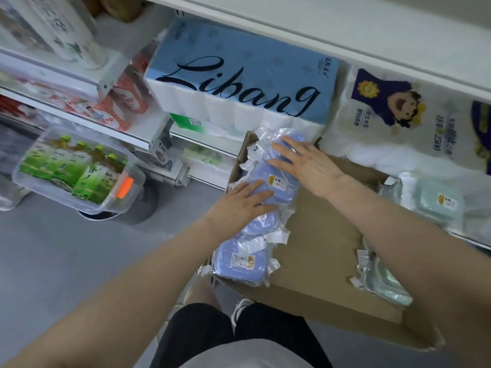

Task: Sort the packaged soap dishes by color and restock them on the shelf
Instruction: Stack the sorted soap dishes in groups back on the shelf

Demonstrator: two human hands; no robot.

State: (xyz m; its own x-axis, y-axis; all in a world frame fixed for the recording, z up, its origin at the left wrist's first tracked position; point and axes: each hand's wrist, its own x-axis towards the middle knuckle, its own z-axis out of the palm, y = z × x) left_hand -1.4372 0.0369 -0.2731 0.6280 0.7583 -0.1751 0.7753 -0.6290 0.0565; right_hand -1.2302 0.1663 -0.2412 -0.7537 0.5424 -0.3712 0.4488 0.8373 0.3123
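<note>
Several blue soap dishes (240, 261) in clear plastic wrappers lie in a row along the left side of a flat cardboard sheet (318, 235). My left hand (244, 203) rests flat on the middle of the row, fingers straight. My right hand (300, 160) lies flat on the far end of the row, fingers spread. Pale green packaged soap dishes (438, 203) sit on the white shelf at the right, and more pale green ones (385, 280) lie at the cardboard's right edge.
A blue Libang tissue pack (239, 75) and a white tissue pack with a cartoon figure (398, 115) stand behind the cardboard. A clear tub of green tea bottles (74, 168) sits at the left above the grey floor. A white shelf board (345, 30) overhangs.
</note>
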